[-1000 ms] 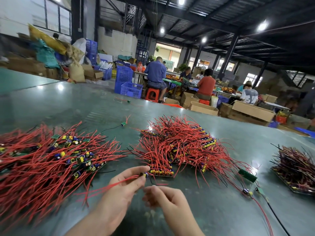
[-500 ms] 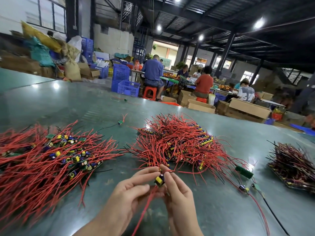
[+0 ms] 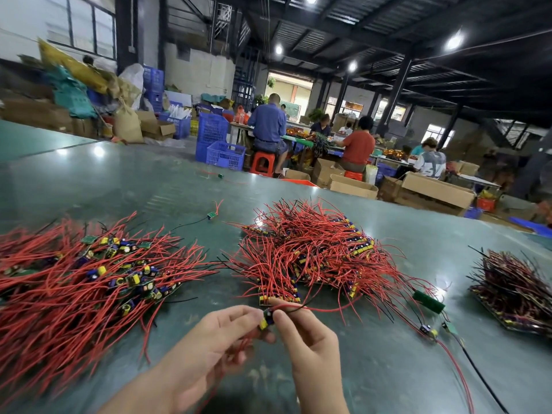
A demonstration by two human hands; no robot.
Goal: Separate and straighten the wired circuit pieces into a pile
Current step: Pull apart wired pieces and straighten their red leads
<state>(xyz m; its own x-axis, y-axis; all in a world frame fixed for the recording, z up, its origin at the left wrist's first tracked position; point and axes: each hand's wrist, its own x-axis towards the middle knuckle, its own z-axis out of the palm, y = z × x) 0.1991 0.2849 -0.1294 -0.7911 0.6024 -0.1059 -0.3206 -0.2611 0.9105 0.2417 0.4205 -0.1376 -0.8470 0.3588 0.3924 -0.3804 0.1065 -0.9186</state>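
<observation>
Item: circuit piece (image 3: 266, 320), pinched between both hands.
I see left hand (image 3: 206, 348) and right hand (image 3: 307, 339) gripping it; wire piles at 10 (image 3: 89, 282) and 12 (image 3: 313, 252).

factory assembly hall: seated workers (image 3: 268, 127), blue crates (image 3: 225, 155), cardboard boxes (image 3: 437, 189), steel roof beams (image 3: 400, 82)

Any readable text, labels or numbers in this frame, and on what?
None can be read for certain.
Large print on the back of a seated person's white shirt: too blurred.
Circuit piece held between both hands: any markings too small.
Cardboard boxes: no legible print.
</observation>
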